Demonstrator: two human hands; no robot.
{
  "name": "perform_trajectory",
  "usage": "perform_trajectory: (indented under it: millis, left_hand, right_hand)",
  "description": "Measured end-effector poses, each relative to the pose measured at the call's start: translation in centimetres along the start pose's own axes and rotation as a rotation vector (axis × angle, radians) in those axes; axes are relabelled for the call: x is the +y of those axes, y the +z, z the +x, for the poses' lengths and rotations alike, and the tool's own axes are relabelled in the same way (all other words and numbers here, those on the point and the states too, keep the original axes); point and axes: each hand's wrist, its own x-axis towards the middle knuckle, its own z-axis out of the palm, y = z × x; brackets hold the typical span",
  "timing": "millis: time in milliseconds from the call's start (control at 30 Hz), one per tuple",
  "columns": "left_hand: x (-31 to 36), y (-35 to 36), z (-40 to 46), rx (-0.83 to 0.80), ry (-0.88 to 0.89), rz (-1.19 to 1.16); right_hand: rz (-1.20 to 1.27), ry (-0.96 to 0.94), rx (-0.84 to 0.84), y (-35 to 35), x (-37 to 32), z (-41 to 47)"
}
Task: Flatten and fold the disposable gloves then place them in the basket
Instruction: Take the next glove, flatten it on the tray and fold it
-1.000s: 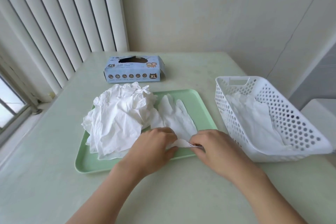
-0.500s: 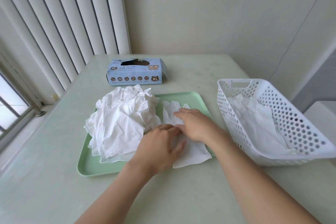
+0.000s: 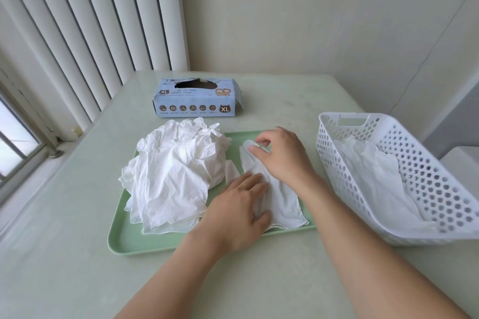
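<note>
Green tray (image 3: pixel 121 243): sits on the pale tabletop (image 3: pixel 77 267), near centre.

Pile of crumpled white disposable gloves (image 3: pixel 176 171): heaped on the tray's left half.

Single white glove (image 3: pixel 285 202): laid flat on the tray's right half, cuff toward the near rim, fingers pointing away.

Left hand (image 3: pixel 238 215): palm down, fingers straight, pressing on the glove's palm area.

Right hand (image 3: pixel 280 155): over the glove's finger end, fingers curled, thumb and forefinger pinching a glove fingertip. The hands are close together but not touching.

White perforated basket (image 3: pixel 414 163): on the tabletop right of the tray, tilted, holding white gloves (image 3: pixel 368 176) inside.

Blue glove box marked XL (image 3: pixel 194 101): behind the tray, top opening torn.

Vertical blinds (image 3: pixel 90 21): far left.
</note>
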Motion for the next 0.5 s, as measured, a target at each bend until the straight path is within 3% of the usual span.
perform_trajectory:
  millis: [100,167,367,500]
  left_hand:
    - [-0.2,0.2,-0.1,-0.002,0.009,0.016]
    - [-0.3,0.2,-0.3,-0.003,0.007,0.011]
    - [-0.4,0.2,-0.4,0.0,-0.036,0.009]
    - [-0.2,0.0,-0.4,0.022,-0.031,0.049]
  right_hand:
    - [-0.11,0.111,-0.195,1.5,-1.4,2.3]
    - [-0.06,0.164,-0.266,2.4,-1.5,3.4]
    - [0.537,0.196,-0.124,2.8,0.1,3.5]
    - [0.17,0.205,0.04,2.7,2.6,3.4]
